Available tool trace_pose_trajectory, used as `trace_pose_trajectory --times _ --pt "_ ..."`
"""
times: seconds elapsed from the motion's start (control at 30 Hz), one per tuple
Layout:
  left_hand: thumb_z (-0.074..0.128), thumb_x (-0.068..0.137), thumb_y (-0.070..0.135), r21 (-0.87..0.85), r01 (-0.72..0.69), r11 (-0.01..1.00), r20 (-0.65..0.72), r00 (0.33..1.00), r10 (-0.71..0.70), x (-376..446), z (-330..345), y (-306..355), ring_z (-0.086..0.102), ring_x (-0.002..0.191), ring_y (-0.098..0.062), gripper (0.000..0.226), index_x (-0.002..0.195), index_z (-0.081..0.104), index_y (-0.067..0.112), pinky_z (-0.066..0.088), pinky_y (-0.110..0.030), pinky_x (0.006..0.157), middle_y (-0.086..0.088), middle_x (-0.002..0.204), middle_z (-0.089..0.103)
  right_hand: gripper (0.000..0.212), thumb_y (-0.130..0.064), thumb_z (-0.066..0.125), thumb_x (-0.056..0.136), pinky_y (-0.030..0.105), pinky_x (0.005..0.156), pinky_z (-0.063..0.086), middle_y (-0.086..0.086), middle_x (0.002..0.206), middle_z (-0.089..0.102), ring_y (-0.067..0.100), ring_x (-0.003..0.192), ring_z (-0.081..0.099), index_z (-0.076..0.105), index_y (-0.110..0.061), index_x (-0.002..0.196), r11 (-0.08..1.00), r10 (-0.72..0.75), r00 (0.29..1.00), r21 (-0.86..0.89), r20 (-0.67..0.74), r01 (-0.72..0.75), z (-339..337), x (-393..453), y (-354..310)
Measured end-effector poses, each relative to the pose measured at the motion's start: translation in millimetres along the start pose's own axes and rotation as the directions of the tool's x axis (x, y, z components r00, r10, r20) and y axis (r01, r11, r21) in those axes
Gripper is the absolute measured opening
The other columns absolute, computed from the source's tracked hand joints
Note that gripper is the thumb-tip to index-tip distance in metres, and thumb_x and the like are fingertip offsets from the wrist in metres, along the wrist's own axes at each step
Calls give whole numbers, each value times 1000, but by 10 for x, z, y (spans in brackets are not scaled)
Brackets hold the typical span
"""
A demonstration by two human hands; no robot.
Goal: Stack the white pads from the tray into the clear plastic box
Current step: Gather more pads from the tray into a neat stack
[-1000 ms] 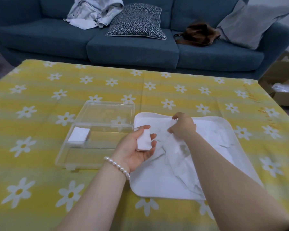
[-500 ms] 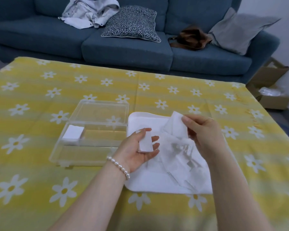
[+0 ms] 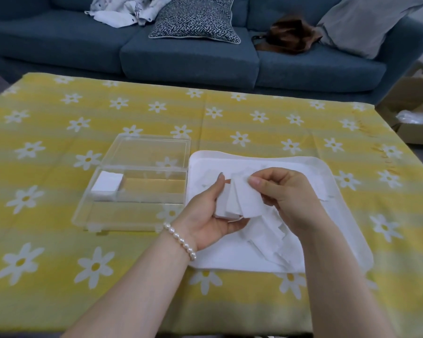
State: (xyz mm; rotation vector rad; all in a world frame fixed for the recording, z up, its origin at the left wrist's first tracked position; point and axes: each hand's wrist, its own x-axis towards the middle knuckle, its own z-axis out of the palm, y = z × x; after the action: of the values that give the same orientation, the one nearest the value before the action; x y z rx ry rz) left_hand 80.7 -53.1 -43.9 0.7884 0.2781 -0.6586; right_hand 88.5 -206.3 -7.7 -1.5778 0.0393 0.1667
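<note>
Two hands gathered pads over the tray (image 3: 347,242); left hand (image 3: 206,215) cupped a small stack (image 3: 226,206); right hand (image 3: 288,196) pinched another pad (image 3: 248,200) onto it; the clear box (image 3: 142,184) to the left probably came next.

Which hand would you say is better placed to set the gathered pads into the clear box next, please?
Probably the left hand: it already cradles the gathered pads and sits beside the clear box, while the right hand holds one pad.

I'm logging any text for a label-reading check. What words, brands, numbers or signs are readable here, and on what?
None can be read.
Tablecloth: orange-brown marks along its right edge, too blurred to tell whether they are letters.
Clear plastic box, white tray and white pads: no print visible.
Cardboard box on the floor: no legible label.
</note>
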Motion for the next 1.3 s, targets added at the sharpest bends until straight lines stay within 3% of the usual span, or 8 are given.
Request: trace_pose_trajectory --times 0.2,0.33,0.43,0.63,0.77,0.9,1.07,1.3 --pt "31 93 58 29 -4 1000 60 998 2 6 18 -58 67 64 -14 62 82 77 19 55 -29 63 -2 75 71 12 1 67 79 8 46 37 -11 46 56 0 42 46 67 -6 69 999 -27 997 -26 66 28 91 -43 -15" --pt "36 92 56 -21 -3 1000 33 999 3 9 24 -61 67 64 -19 55 98 67 11 57 -33 58 -8 75 69 6 -2 70 79 17 55 48 2 57 64 12 55 57 69 -1 73 992 -25 1000 -124 5 25 111 -33 8" --pt "35 92 56 -35 4 999 45 999 -3 10 15 -55 69 68 -22 55 106 64 11 58 -34 59 -9 80 71 6 -4 71 78 18 55 47 -2 55 63 10 55 58 70 -4 72 975 -41 999 -218 -32 33 129 -14 33" --pt "36 84 68 -25 -2 1000 95 995 5 22 -12 -43 69 74 -22 67 97 74 15 58 -34 65 -8 89 71 17 -10 71 79 25 48 46 -7 64 67 4 52 53 71 -23 68 923 -76 995 -382 -61 47 184 4 77" --pt "57 80 51 -5 -34 999 120 992 34 -2 -3 -24 68 76 -19 45 105 70 15 57 -32 66 -4 94 71 21 -16 72 79 21 52 49 -9 75 63 0 55 51 71 -36 72 885 -151 986 -453 -69 104 203 -18 74" --pt "55 89 35 -58 -85 995 72 993 89 1 -14 -22 68 70 -19 27 107 63 17 56 -32 61 -5 85 71 13 -28 75 76 17 59 37 -12 75 58 2 62 49 63 -33 74 825 -233 952 -558 -197 86 199 -66 31" --pt "50 92 38 -44 -176 983 9 984 177 41 -40 -11 68 70 -16 24 103 63 22 56 -31 63 -4 81 71 40 -40 79 67 15 42 29 -14 40 46 2 39 41 51 -20 47 841 -81 973 -539 -217 -50 165 -170 -46" --pt "47 84 56 -81 -213 974 -29 977 211 94 -65 -12 68 70 -15 45 107 63 21 55 -30 66 -3 81 71 31 -22 77 74 14 45 33 -12 43 48 4 43 40 60 -13 50 921 -10 986 -385 -166 -55 195 -181 -72"
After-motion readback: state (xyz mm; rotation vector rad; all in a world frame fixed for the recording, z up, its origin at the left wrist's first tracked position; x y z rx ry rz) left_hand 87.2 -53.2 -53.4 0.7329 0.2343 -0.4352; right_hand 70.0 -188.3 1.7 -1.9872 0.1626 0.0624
